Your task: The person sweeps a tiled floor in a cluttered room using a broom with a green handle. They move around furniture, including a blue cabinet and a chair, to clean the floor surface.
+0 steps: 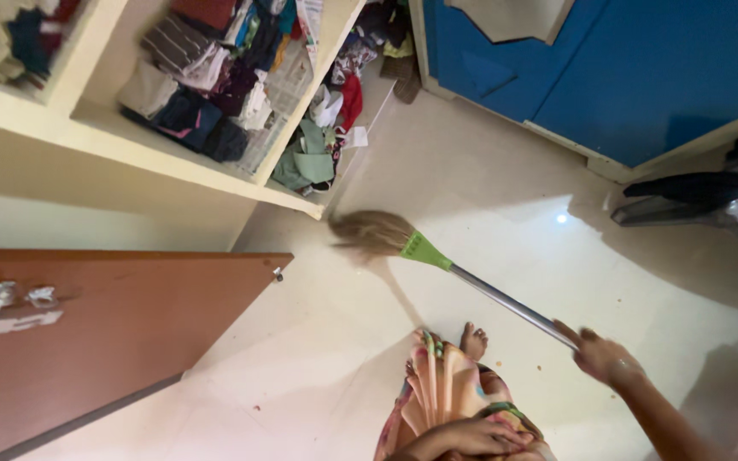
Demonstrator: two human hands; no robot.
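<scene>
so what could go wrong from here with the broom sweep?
1. The right hand grips the broom at the very end of its metal handle, one-handed, so control could be loose; the bristle head is already motion-blurred.
2. The bristles swing close to the clothes spilling from the low shelf and might drag some out.
3. A bare foot stands near the sweep path and could get hit.

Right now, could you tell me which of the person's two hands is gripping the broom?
The right hand grips the broom by its metal handle, arm stretched out. The left hand rests against the patterned garment instead.
</scene>
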